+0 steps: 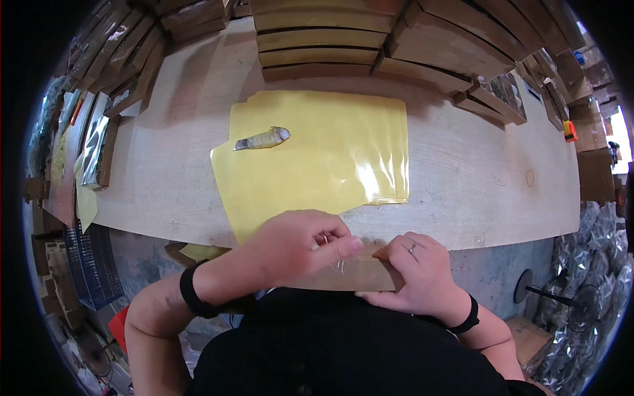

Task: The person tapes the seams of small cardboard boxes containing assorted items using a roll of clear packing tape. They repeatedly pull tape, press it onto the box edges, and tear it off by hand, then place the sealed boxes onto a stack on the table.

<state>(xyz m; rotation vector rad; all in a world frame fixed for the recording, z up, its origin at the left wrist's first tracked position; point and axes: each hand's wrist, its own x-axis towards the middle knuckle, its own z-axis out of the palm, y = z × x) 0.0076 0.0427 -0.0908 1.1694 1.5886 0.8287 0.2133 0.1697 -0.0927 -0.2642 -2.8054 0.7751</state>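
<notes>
My right hand (422, 267), with a ring on one finger, grips the right end of a flat brown cardboard piece (366, 276) at the table's near edge, close to my body. Above its left part my left hand (307, 244) is closed in a pinch, and thin whitish strands (341, 265) hang below its thumb. Whether the cardboard is a box or a single panel is hard to tell. Just beyond my hands lies a stack of glossy yellow sheets (304, 171). On it rests a small tapered object (263, 138), greyish and seemingly wrapped in tape.
Stacked brown cardboard boxes (323, 39) line the far side of the pale table (475, 178). At the left stand more boxes and a blue plastic crate (92, 264). An orange-yellow tool (570, 131) sits at the far right, above silvery plastic-wrapped items (588, 264).
</notes>
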